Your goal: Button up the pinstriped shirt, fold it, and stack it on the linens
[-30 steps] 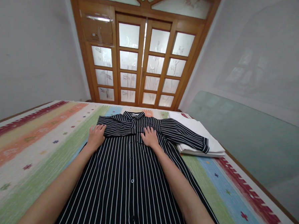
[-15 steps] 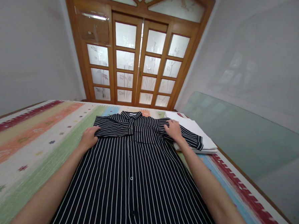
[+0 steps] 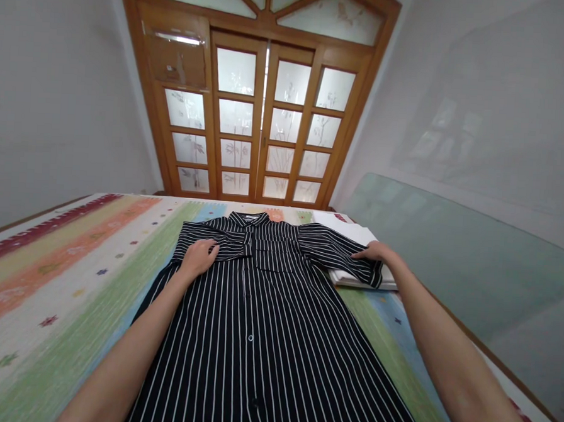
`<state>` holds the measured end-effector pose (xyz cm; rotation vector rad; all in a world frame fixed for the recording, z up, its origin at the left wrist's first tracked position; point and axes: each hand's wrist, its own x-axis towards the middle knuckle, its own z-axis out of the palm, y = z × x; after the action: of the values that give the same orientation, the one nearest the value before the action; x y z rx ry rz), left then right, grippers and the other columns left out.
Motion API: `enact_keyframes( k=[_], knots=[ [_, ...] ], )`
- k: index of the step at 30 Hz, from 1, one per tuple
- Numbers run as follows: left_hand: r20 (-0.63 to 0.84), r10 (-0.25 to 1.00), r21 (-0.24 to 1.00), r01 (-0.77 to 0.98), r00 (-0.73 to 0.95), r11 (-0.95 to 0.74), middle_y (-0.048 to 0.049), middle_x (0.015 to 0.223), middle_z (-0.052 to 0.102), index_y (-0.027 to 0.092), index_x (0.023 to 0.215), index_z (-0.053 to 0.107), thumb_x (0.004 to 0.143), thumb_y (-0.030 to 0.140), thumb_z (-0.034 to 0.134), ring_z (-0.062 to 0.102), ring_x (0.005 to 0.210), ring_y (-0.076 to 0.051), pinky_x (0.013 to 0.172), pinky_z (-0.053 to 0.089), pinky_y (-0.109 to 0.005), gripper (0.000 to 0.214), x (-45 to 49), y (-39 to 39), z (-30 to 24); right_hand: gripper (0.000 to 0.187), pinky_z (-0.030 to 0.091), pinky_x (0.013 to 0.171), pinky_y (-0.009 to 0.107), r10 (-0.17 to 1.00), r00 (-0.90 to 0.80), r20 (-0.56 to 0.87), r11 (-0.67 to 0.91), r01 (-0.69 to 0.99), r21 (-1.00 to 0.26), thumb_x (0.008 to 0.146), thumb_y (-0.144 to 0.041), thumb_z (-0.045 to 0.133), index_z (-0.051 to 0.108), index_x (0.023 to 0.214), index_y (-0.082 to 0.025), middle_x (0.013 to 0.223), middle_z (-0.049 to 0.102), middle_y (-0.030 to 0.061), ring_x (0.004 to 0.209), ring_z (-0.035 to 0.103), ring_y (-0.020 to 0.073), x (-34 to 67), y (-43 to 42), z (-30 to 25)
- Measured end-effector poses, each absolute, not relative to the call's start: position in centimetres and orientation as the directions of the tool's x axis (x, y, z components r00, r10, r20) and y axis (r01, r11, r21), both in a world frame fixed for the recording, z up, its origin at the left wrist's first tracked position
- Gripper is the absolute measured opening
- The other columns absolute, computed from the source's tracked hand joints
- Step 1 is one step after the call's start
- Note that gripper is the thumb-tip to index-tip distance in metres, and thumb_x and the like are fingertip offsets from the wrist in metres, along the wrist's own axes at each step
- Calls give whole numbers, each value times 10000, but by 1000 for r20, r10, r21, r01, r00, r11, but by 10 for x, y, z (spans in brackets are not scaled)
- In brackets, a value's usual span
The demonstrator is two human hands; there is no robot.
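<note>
A black shirt with white stripes (image 3: 257,323) lies front up and buttoned, its collar toward the far end. The sleeve on the left (image 3: 228,241) is folded inward across the chest. On that folded sleeve rests my left hand (image 3: 199,258), fingers extended and lying flat. The other sleeve (image 3: 330,242) stretches out to the right over a white folded stack (image 3: 351,230). Close to its cuff, my right hand (image 3: 378,251) grips the sleeve from its outer edge; some of its fingers are hidden.
The shirt lies on a colourful striped cover (image 3: 84,289). A pale green panel (image 3: 460,245) stands along the right wall. Beyond the far edge are wooden doors with glass panes (image 3: 263,122).
My left hand has moved right, from the shirt's side edge onto the folded sleeve. My right hand has slid outward along the other sleeve, from near the shoulder to near the cuff.
</note>
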<state>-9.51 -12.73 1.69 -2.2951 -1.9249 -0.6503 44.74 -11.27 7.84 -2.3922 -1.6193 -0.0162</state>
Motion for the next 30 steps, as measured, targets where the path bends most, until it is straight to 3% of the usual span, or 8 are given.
enact_keyframes(
  k=[3, 6, 10, 13, 16, 20, 24, 30],
  knots=[
    [352, 929, 219, 955, 113, -199, -148, 1344, 595, 135, 1219, 639, 928, 362, 391, 512, 1283, -291, 1094, 362, -444, 445, -79, -124, 6, 334, 545, 600, 326, 922, 383, 57, -358, 899, -253, 569, -380, 879, 668, 657, -136, 672, 658, 76, 633, 635, 214, 450, -112, 92],
    [331, 935, 226, 952, 124, -206, -146, 1380, 565, 148, 1241, 628, 916, 353, 444, 461, 1332, -312, 1118, 325, -491, 426, -72, -125, -2, 308, 536, 587, 332, 903, 425, 63, -391, 872, -294, 614, -358, 862, 660, 660, -131, 657, 643, 74, 639, 630, 225, 447, -106, 110],
    [317, 938, 233, 947, 139, -219, -149, 1396, 548, 146, 1256, 619, 918, 331, 457, 445, 1347, -308, 1130, 314, -487, 418, -72, -127, -4, 328, 534, 721, 331, 843, 497, 205, -398, 833, -386, 668, -286, 824, 671, 910, -124, 902, 676, 110, 860, 646, 251, 418, -86, 136],
    [315, 939, 233, 947, 141, -221, -162, 1410, 530, 135, 1262, 613, 921, 326, 455, 445, 1346, -316, 1129, 311, -502, 422, -73, -127, -3, 405, 519, 804, 325, 774, 518, 364, -247, 777, -579, 671, -221, 799, 638, 1033, -134, 1012, 669, 112, 918, 638, 239, 364, -67, 151],
    [312, 939, 227, 949, 143, -220, -153, 1408, 534, 144, 1269, 608, 922, 324, 456, 443, 1348, -310, 1127, 311, -504, 419, -73, -127, -4, 358, 492, 864, 345, 831, 377, 409, -69, 800, -596, 763, -269, 719, 622, 1075, -123, 1045, 664, 124, 963, 624, 245, 289, -50, 153],
    [308, 940, 213, 952, 148, -220, -138, 1406, 541, 154, 1273, 605, 935, 330, 444, 435, 1357, -293, 1136, 307, -485, 414, -73, -129, -5, 370, 497, 817, 327, 964, 28, 266, 125, 832, -540, 964, -370, 442, 617, 1148, -100, 1081, 670, 137, 917, 639, 226, 190, -40, 126],
    [295, 944, 208, 955, 146, -213, -130, 1418, 531, 150, 1285, 594, 948, 352, 424, 425, 1366, -283, 1145, 300, -470, 429, -74, -130, -5, 366, 486, 816, 292, 963, -220, 155, 268, 833, -484, 979, -369, 448, 716, 945, -122, 988, 712, 109, 909, 653, 231, 140, -52, 78],
    [287, 947, 221, 953, 141, -209, -140, 1418, 528, 127, 1297, 585, 953, 365, 413, 417, 1369, -291, 1150, 289, -471, 453, -73, -128, -6, 309, 335, 1058, 301, 908, -389, 154, 418, 828, -374, 921, -141, 474, 697, 1136, -132, 1227, 645, 90, 1183, 546, 226, 162, -67, 45]
  ],
)
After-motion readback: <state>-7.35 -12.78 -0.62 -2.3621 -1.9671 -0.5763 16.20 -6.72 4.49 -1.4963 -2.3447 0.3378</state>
